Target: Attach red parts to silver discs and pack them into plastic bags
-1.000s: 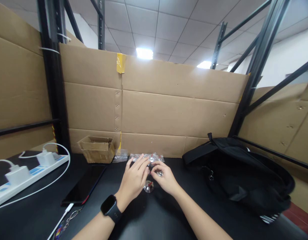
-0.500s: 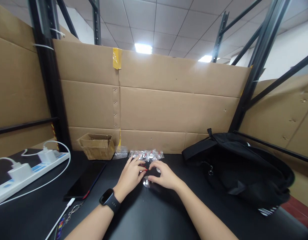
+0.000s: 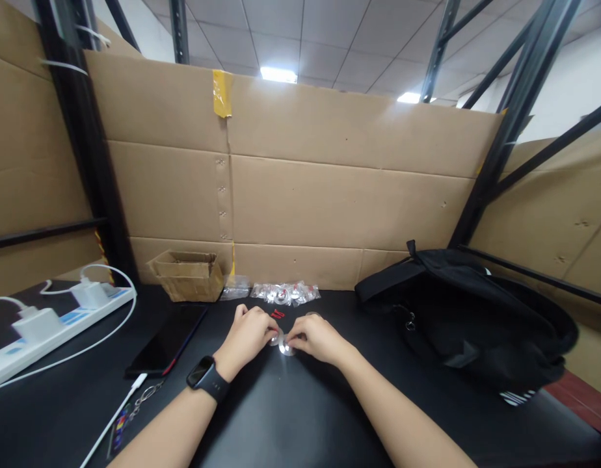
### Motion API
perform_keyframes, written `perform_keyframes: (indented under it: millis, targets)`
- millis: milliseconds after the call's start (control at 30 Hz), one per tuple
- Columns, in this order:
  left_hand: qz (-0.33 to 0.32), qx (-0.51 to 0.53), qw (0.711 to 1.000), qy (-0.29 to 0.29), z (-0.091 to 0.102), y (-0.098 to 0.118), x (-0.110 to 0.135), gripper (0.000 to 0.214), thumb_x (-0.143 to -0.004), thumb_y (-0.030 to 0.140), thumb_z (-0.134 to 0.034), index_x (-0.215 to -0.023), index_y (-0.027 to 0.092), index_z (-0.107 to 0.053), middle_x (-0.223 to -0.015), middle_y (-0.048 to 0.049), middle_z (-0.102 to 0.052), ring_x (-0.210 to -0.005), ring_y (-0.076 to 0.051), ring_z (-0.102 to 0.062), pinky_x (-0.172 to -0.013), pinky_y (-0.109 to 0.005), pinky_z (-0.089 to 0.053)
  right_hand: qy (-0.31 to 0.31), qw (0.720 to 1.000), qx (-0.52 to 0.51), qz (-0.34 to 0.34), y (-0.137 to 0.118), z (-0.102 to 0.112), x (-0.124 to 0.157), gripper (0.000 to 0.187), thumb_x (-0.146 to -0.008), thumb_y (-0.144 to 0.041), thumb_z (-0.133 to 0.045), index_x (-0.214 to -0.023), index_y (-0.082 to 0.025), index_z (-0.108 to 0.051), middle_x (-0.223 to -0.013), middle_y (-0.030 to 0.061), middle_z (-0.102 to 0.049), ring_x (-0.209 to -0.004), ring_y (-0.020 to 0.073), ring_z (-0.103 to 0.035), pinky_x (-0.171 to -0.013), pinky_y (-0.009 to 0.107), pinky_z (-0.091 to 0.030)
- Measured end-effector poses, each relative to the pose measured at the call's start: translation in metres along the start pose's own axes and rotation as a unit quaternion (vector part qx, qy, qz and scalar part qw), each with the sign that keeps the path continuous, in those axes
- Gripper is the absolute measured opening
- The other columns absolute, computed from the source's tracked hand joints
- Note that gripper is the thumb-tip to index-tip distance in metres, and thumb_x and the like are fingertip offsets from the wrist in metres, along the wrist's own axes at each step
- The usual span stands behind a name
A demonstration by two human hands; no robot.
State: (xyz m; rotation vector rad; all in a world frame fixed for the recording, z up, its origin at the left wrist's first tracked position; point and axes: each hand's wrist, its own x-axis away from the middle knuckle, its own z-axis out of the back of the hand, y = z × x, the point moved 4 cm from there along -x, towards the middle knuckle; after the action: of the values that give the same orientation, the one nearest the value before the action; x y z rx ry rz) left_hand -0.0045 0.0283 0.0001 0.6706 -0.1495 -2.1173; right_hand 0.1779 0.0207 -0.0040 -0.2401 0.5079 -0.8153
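So, the shiny silver disc [image 3: 285,346] is right between both sets of fingertips, low over the black tabletop [image 3: 281,416]. The right hand [image 3: 320,338] has thumb and fingers pinched on its edge; the left hand [image 3: 252,335] has its fingertips bunched on another shiny bit [image 3: 274,339] right beside it. Can't tell if that's a separate piece or joined on.

Brand-wise, I can't read any lettering: just white stripes on the black backpack [image 3: 471,318], well off to the right of the right fingers, and blue patches on the white power strip [image 3: 61,331], far left of the left ones.

Half a second ago the fingers were looser and a red thing was at the left fingertips. Now the red pieces [image 3: 278,314] lie on the table just beyond them, and both hands have closed in.

Containers: past the fingers there's a row of clear packets [image 3: 285,294] with shiny and red stuff inside, then a crumpled clear bag [image 3: 236,286]. Farther left of the left fingers is an open cardboard box [image 3: 190,283]; can't make out what's in it. A dark phone [image 3: 166,341] lies nearer, on the left.
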Motion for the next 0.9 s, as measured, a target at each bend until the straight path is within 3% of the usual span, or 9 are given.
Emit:
perform_keyframes:
  millis: [333,500,600,700,767,900]
  targets:
    - [0.024,-0.049,0.998,0.008,-0.001,-0.005,-0.001,0.019,-0.090,0.026,-0.060,-0.078,0.028,-0.075,-0.079,-0.0041,-0.073,-0.090,-0.024,-0.061,-0.091,-0.043,-0.028,0.022,0.997,0.035,-0.060,0.003,-0.002,0.002,0.008,-0.085,-0.018,-0.070,-0.079,-0.023,-0.073,-0.082,0.0032,-0.073,-0.080,0.0205,-0.066,-0.070,0.028,-0.044]
    - [0.098,0.008,0.993,0.060,0.008,-0.005,-0.003,0.020,-0.094,0.034,-0.057,-0.084,0.028,-0.073,-0.091,-0.0021,-0.076,-0.097,-0.025,-0.064,-0.093,-0.043,-0.029,0.103,0.986,-0.083,-0.098,0.009,0.009,-0.001,0.009,-0.088,-0.021,-0.063,-0.082,-0.020,-0.069,-0.081,0.0038,-0.073,-0.072,0.0180,-0.067,-0.068,0.027,-0.048]
    - [0.131,0.090,0.985,0.066,0.011,-0.001,-0.006,0.019,-0.093,0.040,-0.059,-0.088,0.029,-0.074,-0.093,0.0006,-0.078,-0.096,-0.023,-0.069,-0.094,-0.040,-0.034,0.137,0.959,-0.216,-0.119,0.011,0.011,-0.003,0.016,-0.091,-0.031,-0.062,-0.082,-0.018,-0.067,-0.081,0.0046,-0.074,-0.074,0.0183,-0.070,-0.070,0.028,-0.051]
    - [0.119,0.168,0.976,0.074,0.010,0.005,-0.007,0.019,-0.092,0.042,-0.059,-0.089,0.029,-0.072,-0.095,0.0029,-0.078,-0.096,-0.021,-0.071,-0.093,-0.035,-0.039,0.148,0.923,-0.322,-0.146,0.010,0.007,-0.005,0.025,-0.089,-0.042,-0.066,-0.086,-0.017,-0.065,-0.085,0.0058,-0.074,-0.076,0.0190,-0.072,-0.062,0.025,-0.052]
    - [0.109,0.196,0.971,0.085,0.008,0.008,-0.006,0.017,-0.093,0.041,-0.059,-0.089,0.028,-0.071,-0.096,0.0039,-0.078,-0.098,-0.019,-0.072,-0.094,-0.033,-0.041,0.146,0.903,-0.370,-0.163,0.008,0.002,-0.006,0.030,-0.085,-0.046,-0.071,-0.087,-0.017,-0.064,-0.097,0.0081,-0.074,-0.081,0.0200,-0.073,-0.058,0.023,-0.052]
    - [0.104,0.191,0.973,0.081,0.004,0.009,-0.005,0.015,-0.092,0.038,-0.060,-0.089,0.029,-0.071,-0.093,0.0044,-0.078,-0.097,-0.019,-0.072,-0.096,-0.032,-0.042,0.132,0.850,-0.475,-0.183,0.003,-0.006,-0.005,0.038,-0.080,-0.050,-0.077,-0.090,-0.017,-0.062,-0.123,0.0109,-0.067,-0.087,0.0213,-0.076,-0.066,0.029,-0.060]
